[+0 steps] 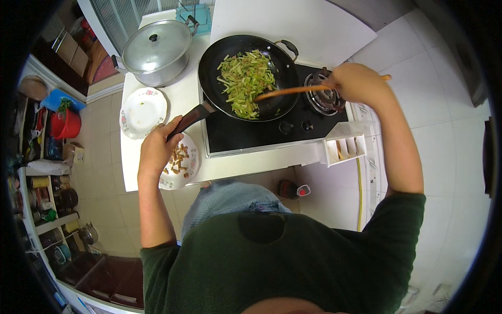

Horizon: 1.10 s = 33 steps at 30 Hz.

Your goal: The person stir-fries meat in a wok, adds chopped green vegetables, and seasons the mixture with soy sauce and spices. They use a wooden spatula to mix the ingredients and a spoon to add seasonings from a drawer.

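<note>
My left hand (160,146) grips the dark handle (189,122) of a black wok (288,80) on the gas cooktop (243,137). Chopped green stalks mixed with small brownish pieces (247,78) lie heaped in the wok. Closed around a wooden spatula (290,91) is my right hand (355,84), above the right-hand burner (324,94). The spatula's tip touches the lower right of the heap; its far end is hidden by the food. Just below my left hand, partly covered by it, a floral plate (191,167) holds several browned pieces of food (179,159).
A nearly bare floral plate (143,112) and a lidded metal pot (157,51) stand left of the wok. A white seasoning box (345,149) with a raised lid sits at the cooktop's front right. A dark bottle (288,189) stands on the floor below; shelves (55,219) line the left.
</note>
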Available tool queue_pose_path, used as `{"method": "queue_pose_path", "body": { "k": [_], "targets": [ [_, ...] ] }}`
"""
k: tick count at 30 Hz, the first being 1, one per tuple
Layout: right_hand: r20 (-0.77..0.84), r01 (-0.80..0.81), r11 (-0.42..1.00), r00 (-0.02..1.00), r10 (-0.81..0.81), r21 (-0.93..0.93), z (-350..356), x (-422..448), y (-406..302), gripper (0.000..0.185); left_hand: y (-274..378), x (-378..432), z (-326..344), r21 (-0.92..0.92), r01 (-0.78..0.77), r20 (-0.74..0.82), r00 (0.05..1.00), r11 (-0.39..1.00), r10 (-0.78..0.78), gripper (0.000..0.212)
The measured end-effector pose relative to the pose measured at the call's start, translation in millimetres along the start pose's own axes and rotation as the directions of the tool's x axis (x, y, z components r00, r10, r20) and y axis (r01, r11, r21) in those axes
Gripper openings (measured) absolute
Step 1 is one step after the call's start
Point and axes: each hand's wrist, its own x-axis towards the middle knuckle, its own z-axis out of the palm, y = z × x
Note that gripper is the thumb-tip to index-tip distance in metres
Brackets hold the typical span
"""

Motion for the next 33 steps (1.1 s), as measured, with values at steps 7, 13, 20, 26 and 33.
{"method": "queue_pose_path", "body": {
  "k": [7, 13, 20, 26, 33],
  "targets": [
    [-0.014, 0.078, 0.990, 0.997, -0.077, 0.115, 4.3, 28.3, -37.5, 0.026, 0.3, 1.4, 0.9, 0.011, -0.033, -0.021, 0.999, 0.999, 0.034, 0.046],
    [0.042, 0.035, 0.988, 0.999, -0.028, -0.153, -23.2, -26.5, -30.3, 0.021, 1.1, -0.4, -0.1, 0.020, 0.012, -0.010, 1.000, 1.000, -0.011, 0.046],
    [-0.281, -0.002, 0.973, 0.958, -0.065, -0.229, 53.3, 31.3, -24.8, 0.016, -1.4, 2.2, 1.8, -0.004, -0.020, -0.021, 1.000, 1.000, 0.020, 0.046],
    [-0.213, 0.053, 0.998, 0.975, -0.058, -0.028, 45.0, -29.2, -18.7, 0.012, 3.8, -0.6, 0.1, 0.001, 0.047, 0.004, 0.999, 0.999, -0.047, 0.046],
    [-0.317, 0.059, 0.981, 0.948, 0.003, 0.186, 101.3, 21.1, -44.1, 0.041, -8.8, 1.6, 6.4, -0.052, -0.022, -0.034, 0.999, 0.998, 0.020, 0.046]
  ]
}}
